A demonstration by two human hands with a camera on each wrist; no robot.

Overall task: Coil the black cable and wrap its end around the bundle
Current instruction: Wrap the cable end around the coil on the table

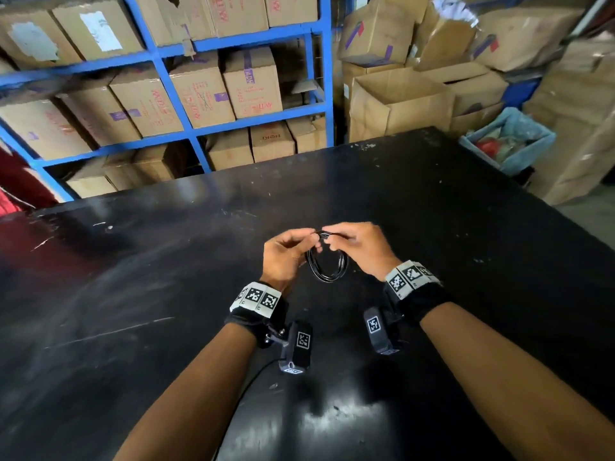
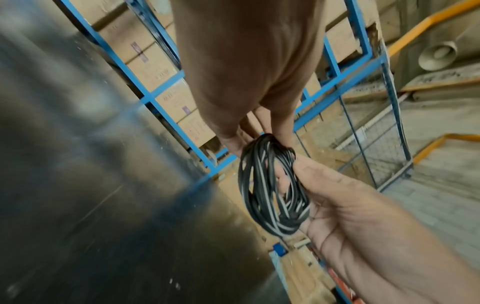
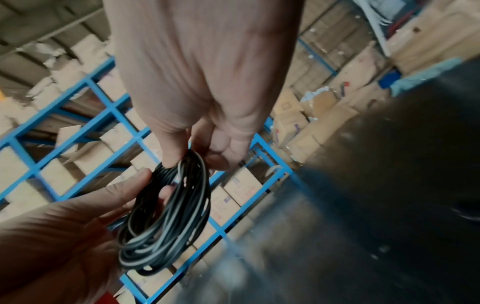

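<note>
From the head view, both hands meet above the middle of the black table (image 1: 432, 227), and the black cable (image 1: 327, 262), wound into a small ring of several turns, hangs below them, clear of the tabletop. The left hand (image 1: 288, 252) and the right hand (image 1: 361, 249) both pinch the top of the ring with curled fingers, almost touching each other. That view hides the fingertips. The left wrist view looks along the left palm (image 2: 363, 216) and shows its thumb pressed on the coil's side, with the right hand's fingers gripping the coil's top. The right wrist view shows the coil (image 3: 166, 216) hanging open as a loop, with the right thumb and fingers clamped on its upper edge. Only the head view shows the blue shelving (image 1: 173, 104) with cardboard boxes (image 1: 199, 91) beyond the table's far edge.
</note>
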